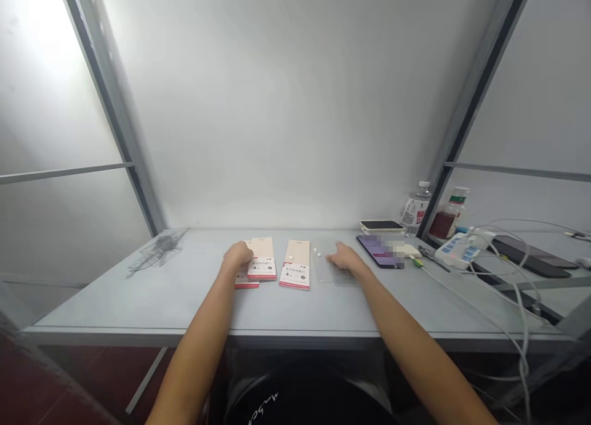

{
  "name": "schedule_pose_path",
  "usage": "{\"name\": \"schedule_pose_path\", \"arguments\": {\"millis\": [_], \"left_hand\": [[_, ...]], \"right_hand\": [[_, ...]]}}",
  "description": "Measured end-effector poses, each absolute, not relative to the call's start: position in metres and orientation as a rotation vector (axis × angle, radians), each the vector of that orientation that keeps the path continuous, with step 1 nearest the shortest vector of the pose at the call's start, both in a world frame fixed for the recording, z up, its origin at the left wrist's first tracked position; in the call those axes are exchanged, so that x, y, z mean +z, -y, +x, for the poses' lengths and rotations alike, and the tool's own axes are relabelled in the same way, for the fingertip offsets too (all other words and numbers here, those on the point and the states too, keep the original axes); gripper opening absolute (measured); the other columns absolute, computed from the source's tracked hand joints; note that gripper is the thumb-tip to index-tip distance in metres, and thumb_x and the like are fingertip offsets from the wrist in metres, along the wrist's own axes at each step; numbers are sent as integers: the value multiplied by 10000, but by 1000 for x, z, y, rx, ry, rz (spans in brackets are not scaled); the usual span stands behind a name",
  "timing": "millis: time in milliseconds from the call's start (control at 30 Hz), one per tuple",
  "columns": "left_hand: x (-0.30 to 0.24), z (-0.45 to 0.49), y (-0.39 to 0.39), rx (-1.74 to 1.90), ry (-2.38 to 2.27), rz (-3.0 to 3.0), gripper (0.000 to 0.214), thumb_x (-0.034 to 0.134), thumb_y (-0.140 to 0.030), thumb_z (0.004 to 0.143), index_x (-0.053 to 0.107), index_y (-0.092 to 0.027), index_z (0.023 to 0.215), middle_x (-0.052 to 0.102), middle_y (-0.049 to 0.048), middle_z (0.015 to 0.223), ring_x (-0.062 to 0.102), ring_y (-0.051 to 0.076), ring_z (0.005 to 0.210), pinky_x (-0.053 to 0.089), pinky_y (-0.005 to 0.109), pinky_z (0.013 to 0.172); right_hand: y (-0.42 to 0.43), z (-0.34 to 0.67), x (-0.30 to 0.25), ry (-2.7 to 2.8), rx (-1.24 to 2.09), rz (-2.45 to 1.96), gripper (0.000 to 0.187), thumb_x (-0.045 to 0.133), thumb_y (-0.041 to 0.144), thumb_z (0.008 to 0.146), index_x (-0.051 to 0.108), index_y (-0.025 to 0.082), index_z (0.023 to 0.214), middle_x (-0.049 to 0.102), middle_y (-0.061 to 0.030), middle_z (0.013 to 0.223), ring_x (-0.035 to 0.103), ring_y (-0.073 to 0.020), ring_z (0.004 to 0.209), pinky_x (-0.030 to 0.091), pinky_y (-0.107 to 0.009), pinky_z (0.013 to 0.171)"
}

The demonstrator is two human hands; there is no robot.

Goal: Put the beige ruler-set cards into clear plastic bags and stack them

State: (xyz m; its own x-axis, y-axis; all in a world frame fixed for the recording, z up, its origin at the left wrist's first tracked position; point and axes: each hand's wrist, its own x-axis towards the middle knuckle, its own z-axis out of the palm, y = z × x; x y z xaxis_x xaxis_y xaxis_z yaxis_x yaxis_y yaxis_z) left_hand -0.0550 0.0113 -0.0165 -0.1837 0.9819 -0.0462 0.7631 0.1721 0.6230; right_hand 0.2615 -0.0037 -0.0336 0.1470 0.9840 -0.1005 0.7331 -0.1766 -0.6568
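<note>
My left hand (237,254) is closed at the left side of two overlapping flat packets. The upper packet (262,259) is cream with a white and red label showing a "4", and the lower packet (247,284) shows mostly its label. Just right of them lies another such packet (295,265), with a small white round spot on it. Over a clear plastic sleeve (325,274), my right hand (346,257) has its fingers drawn together at the sleeve. A small white round piece (319,254) shows near the sleeve's upper left. My right fingertips are partly hidden.
Right of my hand lie a purple-screened phone (376,250) and another phone (382,225). Farther right stand a water bottle (416,209), a jar (451,215) and a power strip (459,250) with white cables. A dark drawing (159,250) marks the tabletop's left.
</note>
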Motion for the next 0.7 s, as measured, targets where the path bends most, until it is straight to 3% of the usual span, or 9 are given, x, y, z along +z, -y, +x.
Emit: {"name": "schedule_pose_path", "arguments": {"millis": [133,367,533,700], "left_hand": [[-15,-52,-9,511,-2183,1659,89,633,-190,623,570,-161,679,622,114,659,610,292,719,403,337,579],[-15,-4,9,569,-2066,2081,262,446,-406,775,541,-184,878,623,116,895,586,256,828,409,336,664],[-31,38,17,417,-1889,2275,341,520,-445,773,584,-130,889,612,124,900,576,253,859,438,391,753],[-36,42,18,318,-1825,2301,320,481,-304,848,499,-152,1130,528,83,1125,547,175,948,473,385,794]], "right_hand": [[4,256,-35,1698,496,-2056,357,621,349,693,558,134,972,619,-154,905,581,-281,876,420,-356,696],[8,250,-36,1734,213,-1968,423,590,326,689,555,99,1045,516,-208,1110,450,-346,1073,361,-417,815],[9,240,-28,1757,198,-1714,361,483,308,772,561,110,1063,551,-146,1066,469,-257,1037,339,-351,867],[20,222,-24,1844,408,-1404,251,445,352,783,635,188,772,625,-25,746,540,-162,705,401,-271,699]]}}
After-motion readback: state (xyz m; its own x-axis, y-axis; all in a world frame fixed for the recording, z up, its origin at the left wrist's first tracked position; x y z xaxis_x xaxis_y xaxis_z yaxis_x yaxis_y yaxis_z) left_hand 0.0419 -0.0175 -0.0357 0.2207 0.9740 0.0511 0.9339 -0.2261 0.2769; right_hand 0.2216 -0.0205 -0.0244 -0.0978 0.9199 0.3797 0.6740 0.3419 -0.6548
